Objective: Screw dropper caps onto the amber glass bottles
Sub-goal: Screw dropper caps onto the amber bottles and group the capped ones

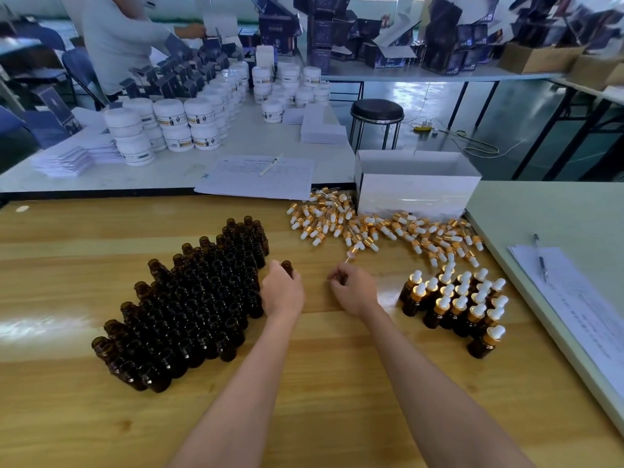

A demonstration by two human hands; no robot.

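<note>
– Dozens of open bottles [189,298] to go, then?

– Yes, a whole block of them at my left on the desk [304,383], and only a small cluster of capped bottles [462,305] at my right. I judge the job well short of halfway.

– What are you at now?

– Pairing one up. My left hand [282,292] curls round a bottle [287,266] at the edge of the block, upright, mouth open. My right hand [354,290] is near it, fingers bent inward; whether they pinch anything I cannot tell. One dropper [353,253] lies just beyond its fingertips, glass tube towards me.

– And next?

– The tube has to go straight down the narrow mouth. Then the gold collar turns on the thread while my left hand holds the bottle against spinning. The loose droppers [371,228] lie heaped near a white box [415,187], within reach.

– The room?

– My desk is wood, shiny with glare. Beyond it is a pale desk [256,140] with forms [260,177] and stacked white jars [169,123]. There is also a stool [376,113], dark cartons [449,45], and another person [114,38] at the far end.
</note>
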